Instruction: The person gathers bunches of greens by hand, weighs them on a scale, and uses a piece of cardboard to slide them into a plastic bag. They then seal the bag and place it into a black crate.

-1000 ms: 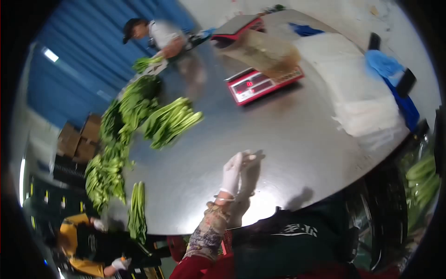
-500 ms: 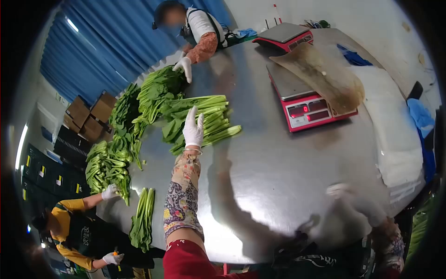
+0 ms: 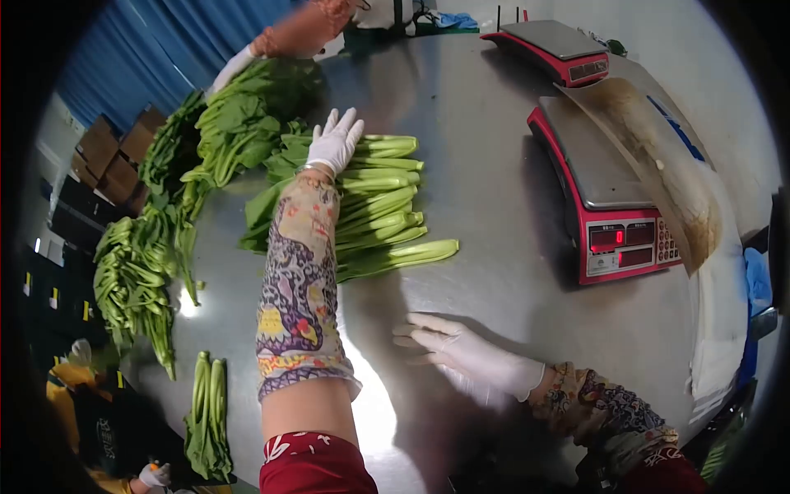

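In the head view, the left hand [image 3: 336, 142], in a white glove, is over a broad bunch of leafy greens [image 3: 383, 200] on the metal table [image 3: 485, 206]. Its fingers are spread wide and grip nothing; whether the palm presses on the stalks, I cannot tell. The bunch lies with its pale stem ends to the right and its leaves to the left, beside a larger leafy pile [image 3: 239, 123]. The right hand [image 3: 469, 350], also gloved, is nearer the wearer and apart from the stalks, fingers stretched out loosely and nothing in its hold. To the right stand 2 red scales, the nearer scale [image 3: 597, 165] showing 0 and the farther scale [image 3: 555, 45] behind it. A brown-stained sheet [image 3: 658, 156] overlaps the nearer scale's right side. A small bunch [image 3: 206, 420] lies at the lower left, and a co-worker's sleeve [image 3: 300, 33] shows beyond the pile.
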`<state>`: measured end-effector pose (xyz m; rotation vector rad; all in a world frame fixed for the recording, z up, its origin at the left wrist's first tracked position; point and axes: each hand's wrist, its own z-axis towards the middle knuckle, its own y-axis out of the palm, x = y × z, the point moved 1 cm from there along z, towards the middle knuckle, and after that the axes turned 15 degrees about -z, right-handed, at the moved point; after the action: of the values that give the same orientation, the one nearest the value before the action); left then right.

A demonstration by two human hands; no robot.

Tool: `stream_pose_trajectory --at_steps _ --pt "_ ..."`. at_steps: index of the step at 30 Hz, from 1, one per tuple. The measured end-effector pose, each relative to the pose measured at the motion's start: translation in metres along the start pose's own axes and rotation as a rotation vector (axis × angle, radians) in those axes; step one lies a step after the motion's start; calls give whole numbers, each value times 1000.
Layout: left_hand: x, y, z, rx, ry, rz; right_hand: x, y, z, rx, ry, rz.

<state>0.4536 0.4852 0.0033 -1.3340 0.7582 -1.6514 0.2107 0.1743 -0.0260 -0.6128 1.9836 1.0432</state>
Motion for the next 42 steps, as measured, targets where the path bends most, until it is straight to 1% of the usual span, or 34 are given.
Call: stream_pose_trajectory --at_steps 1,2,4,5,6,7,8,10,11,12,14,15,16,18,19,20,21,22,24,25,26,27,28,29,30,31,32,33,34,35,36,37,39,42 --pt "-11 7 4 -69 -81 74 2 1 3 3 -4 2" --pt "-16 12 2 -203 -97 138 3 3 5 7 -11 11" --pt "-15 22 2 -304 -222 218 -3 8 10 34 -5 51" --pt "-15 18 0 -324 -131 251 -10 12 13 46 -8 47" --pt "-10 14 -2 -365 -69 369 -16 18 16 54 -19 41" --pt "-4 10 -9 -396 -60 357 1 15 32 50 -104 100" --pt "3 5 -18 -424 -51 351 -4 21 37 105 -95 78" --pt "33 -13 -53 -474 -208 203 -19 34 43 210 -76 32" --pt "26 -6 -68 -529 -180 219 -9 33 53 239 -197 51" --pt "17 1 -84 -581 -151 228 -12 39 50 219 -229 63" --pt "88 -40 -138 -611 -404 37 -16 46 36 184 -288 90" --pt "94 -45 -160 -749 -502 -163 -12 48 27 239 -234 37" --pt "97 -49 -182 -883 -599 -368 2 45 27 231 -248 77" --pt "115 -44 -239 -916 -626 -870 -7 62 -16 366 -307 152" --pt "134 -49 -262 -894 -705 -1018 14 53 -16 395 -339 117" --pt "158 -59 -283 -868 -784 -1168 13 52 -36 328 -339 117" --pt "173 -67 -296 -900 -841 -1342 9 52 -55 330 -305 134" --pt "195 -72 -314 -799 -825 -1360 5 52 -73 334 -272 150" --pt "224 -69 -330 -717 -796 -1409 -11 54 -108 347 -313 119" --pt "237 -69 -335 -688 -846 -1474 -18 48 -122 335 -232 53" --pt "238 -62 -337 -652 -756 -1501 -27 40 -136 323 -156 -17" --pt "229 -48 -339 -616 -665 -1525 -44 45 -160 297 -112 32" --pt "224 -34 -340 -583 -573 -1547 -49 42 -176 238 -129 58" --pt "228 -22 -343 -534 -610 -1700 -42 34 -192 215 -318 -84" --pt "240 -19 -342 -525 -626 -1699 -33 26 -210 193 -504 -226" --pt "256 -19 -342 -518 -640 -1700 -28 16 -227 176 -442 -290" --pt "270 -19 -342 -512 -657 -1702 -14 3 -234 187 -527 -256" --pt "284 -24 -341 -579 -732 -1740 -2 -8 -241 194 -612 -222" --pt "296 -27 -341 -587 -744 -1673 6 -20 -247 222 -506 -174" --pt "308 -30 -341 -591 -756 -1608 -2 -12 -263 242 -384 60" --pt "314 -30 -339 -590 -763 -1542 -4 -9 -273 251 -333 174" --pt "311 -22 -339 -529 -797 -1528 1 -9 -282 265 -305 253" --pt "299 -20 -337 -499 -778 -1491 13 -12 -298 299 -277 386" --pt "280 -36 -334 -406 -755 -1424 24 -20 -312 342 -253 506"
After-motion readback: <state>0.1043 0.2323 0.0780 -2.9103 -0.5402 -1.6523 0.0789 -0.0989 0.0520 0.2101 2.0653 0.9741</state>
